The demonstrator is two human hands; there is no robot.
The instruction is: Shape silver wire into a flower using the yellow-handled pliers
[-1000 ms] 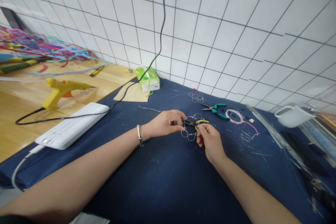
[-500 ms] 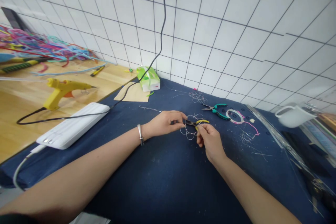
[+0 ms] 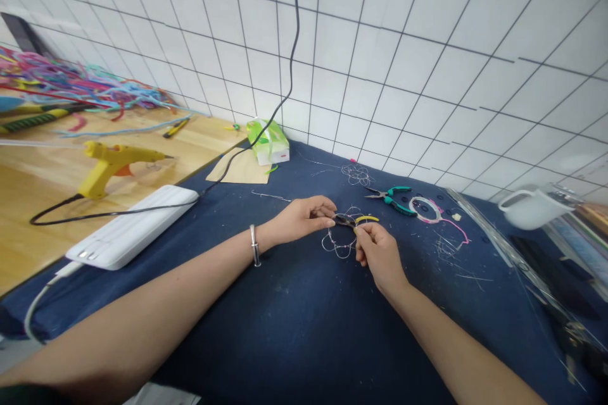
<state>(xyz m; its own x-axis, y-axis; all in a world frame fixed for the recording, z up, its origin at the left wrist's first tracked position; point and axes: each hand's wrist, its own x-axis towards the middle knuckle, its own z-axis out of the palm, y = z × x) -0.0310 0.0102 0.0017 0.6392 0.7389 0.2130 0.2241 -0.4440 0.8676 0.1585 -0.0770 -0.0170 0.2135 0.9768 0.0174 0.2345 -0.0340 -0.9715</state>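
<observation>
Near part of counter (image 3: 294,329) open to pass. Beyond right hand (image 3: 377,248), teal pliers (image 3: 395,202) and wire coil (image 3: 428,221) obstruct; leftward, white block (image 3: 121,237) with black cable (image 3: 154,207) across.

The head view looks forward and down — over both hands (image 3: 306,223) (image 3: 380,250).

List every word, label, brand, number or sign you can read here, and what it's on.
Readable text: none.
Green-and-white soft pack: a small reddish mark on its white end, too small to read.
Stacked items at the right edge: too blurred to tell whether they bear print.
Yellow-handled pliers: no readable marking.
</observation>
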